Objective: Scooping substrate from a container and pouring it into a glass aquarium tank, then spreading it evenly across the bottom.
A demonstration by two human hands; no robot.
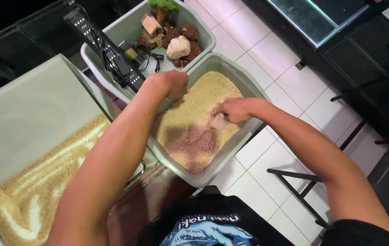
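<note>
White floor tiles (272, 64) and a dark stand fill the background I look down on. A grey tub (231, 148) of tan gravel (194, 118) sits in front of me, a pinkish patch near its front. My right hand (238, 109) is curled around a small pale scoop (219, 122) pressed into the gravel; my left hand (174, 84) is cupped, fingers down in the grains at the tub's far-left edge. Behind it, a second tub (126, 27) holds rocks (181, 43), a little house ornament and a black light bar (105, 48). To the left, a glass tank (35, 136) has gravel spread on its floor.
</note>
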